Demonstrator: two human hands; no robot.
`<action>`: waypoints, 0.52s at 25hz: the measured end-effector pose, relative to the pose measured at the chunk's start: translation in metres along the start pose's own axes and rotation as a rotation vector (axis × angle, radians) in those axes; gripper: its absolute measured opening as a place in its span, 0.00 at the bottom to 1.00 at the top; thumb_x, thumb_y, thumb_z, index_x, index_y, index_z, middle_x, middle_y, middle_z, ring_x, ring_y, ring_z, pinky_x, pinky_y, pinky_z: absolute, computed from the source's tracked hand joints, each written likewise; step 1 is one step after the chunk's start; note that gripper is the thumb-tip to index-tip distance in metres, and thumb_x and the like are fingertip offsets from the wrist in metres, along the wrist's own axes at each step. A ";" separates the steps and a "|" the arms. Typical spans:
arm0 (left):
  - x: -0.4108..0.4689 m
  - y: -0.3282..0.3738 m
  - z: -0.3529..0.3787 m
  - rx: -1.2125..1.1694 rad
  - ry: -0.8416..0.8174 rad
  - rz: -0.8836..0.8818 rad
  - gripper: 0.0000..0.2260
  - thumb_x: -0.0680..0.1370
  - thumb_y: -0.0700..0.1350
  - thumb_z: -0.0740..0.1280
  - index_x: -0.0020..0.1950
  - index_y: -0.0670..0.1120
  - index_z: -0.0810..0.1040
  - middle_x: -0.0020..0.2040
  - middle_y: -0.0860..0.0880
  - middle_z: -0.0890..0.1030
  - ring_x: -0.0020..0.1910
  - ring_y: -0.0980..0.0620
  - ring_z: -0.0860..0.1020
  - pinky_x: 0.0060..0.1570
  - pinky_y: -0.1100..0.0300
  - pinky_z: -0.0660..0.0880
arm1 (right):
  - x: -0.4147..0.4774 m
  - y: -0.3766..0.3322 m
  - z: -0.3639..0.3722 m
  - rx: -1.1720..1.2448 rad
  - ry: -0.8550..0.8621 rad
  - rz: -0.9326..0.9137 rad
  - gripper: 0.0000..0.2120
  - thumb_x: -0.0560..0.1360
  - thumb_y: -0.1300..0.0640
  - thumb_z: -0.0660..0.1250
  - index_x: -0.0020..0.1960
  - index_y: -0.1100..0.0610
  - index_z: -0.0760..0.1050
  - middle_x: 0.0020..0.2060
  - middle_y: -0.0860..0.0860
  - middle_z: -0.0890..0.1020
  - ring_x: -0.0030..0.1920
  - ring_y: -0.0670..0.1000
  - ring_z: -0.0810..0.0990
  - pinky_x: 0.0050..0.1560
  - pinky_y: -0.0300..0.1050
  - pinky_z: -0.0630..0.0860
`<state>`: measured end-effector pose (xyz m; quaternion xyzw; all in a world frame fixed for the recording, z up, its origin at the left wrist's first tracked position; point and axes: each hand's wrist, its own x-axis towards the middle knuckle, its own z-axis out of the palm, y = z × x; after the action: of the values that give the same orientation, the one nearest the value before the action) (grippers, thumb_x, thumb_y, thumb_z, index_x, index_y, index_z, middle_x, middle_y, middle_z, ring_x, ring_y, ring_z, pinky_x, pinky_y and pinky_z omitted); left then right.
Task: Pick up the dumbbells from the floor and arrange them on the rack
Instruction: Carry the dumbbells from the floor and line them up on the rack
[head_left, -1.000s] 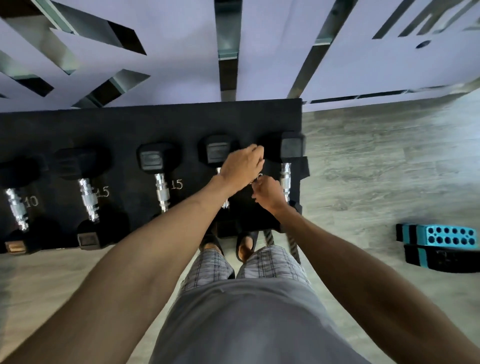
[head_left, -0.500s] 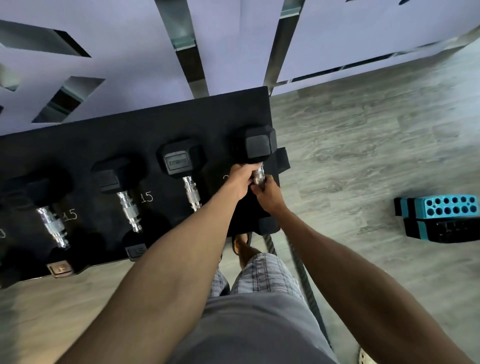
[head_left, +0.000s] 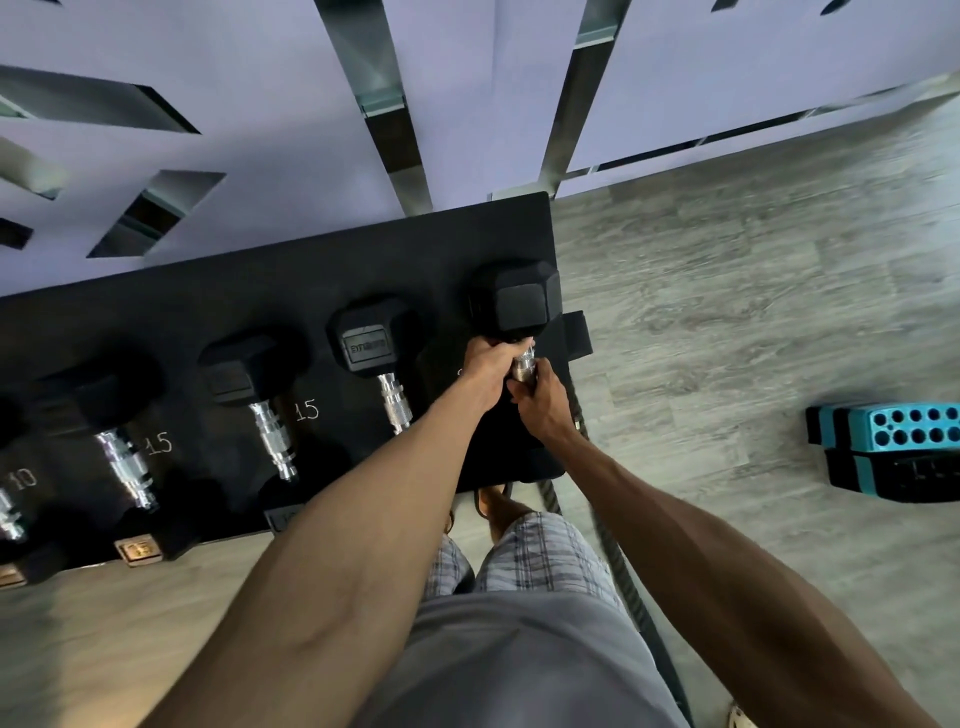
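A black hex dumbbell (head_left: 519, 301) with a chrome handle sits at the right end of the black rack (head_left: 291, 280). My left hand (head_left: 488, 364) and my right hand (head_left: 540, 400) both grip its handle, left just under the far head, right lower down. Its near head is hidden behind my hands. Several other black dumbbells lie in a row to the left: one beside it (head_left: 374, 343), one by a chalked "15" (head_left: 254, 374), another "15" (head_left: 104, 405), and a "10" handle (head_left: 8, 512) at the left edge.
A blue and black perforated block (head_left: 893, 447) lies on the grey wood floor at the right. A dark thick rope (head_left: 613, 551) runs along the floor past my right leg. A pale wall with mirror strips (head_left: 374, 78) stands behind the rack.
My left hand left the neighbouring dumbbell and joined my right hand on the rightmost dumbbell's handle. The view swung left and tilted, so the rack sits lower and further left.
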<state>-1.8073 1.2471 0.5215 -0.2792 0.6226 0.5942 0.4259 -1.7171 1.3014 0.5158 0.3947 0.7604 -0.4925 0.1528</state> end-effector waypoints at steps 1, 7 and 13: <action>0.002 0.005 -0.001 0.004 0.002 0.009 0.05 0.72 0.36 0.74 0.46 0.39 0.82 0.53 0.37 0.84 0.53 0.41 0.83 0.58 0.47 0.80 | 0.003 -0.006 -0.001 0.008 0.000 0.001 0.13 0.78 0.59 0.65 0.59 0.65 0.69 0.51 0.60 0.81 0.49 0.60 0.80 0.45 0.47 0.70; 0.004 0.017 -0.005 0.015 -0.060 0.017 0.11 0.75 0.37 0.71 0.56 0.34 0.80 0.47 0.42 0.83 0.50 0.45 0.82 0.58 0.51 0.79 | 0.010 -0.015 0.000 -0.002 -0.030 0.009 0.13 0.78 0.58 0.65 0.59 0.63 0.69 0.49 0.58 0.81 0.48 0.60 0.81 0.51 0.58 0.77; -0.001 0.008 -0.006 0.039 -0.036 0.011 0.05 0.75 0.37 0.72 0.49 0.37 0.81 0.45 0.43 0.84 0.47 0.47 0.83 0.58 0.51 0.79 | 0.006 -0.006 0.001 -0.052 -0.041 -0.002 0.14 0.78 0.57 0.65 0.59 0.63 0.69 0.50 0.59 0.81 0.48 0.59 0.81 0.49 0.53 0.76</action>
<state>-1.8150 1.2427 0.5265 -0.2568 0.6280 0.5890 0.4391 -1.7260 1.3025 0.5153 0.3798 0.7702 -0.4805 0.1780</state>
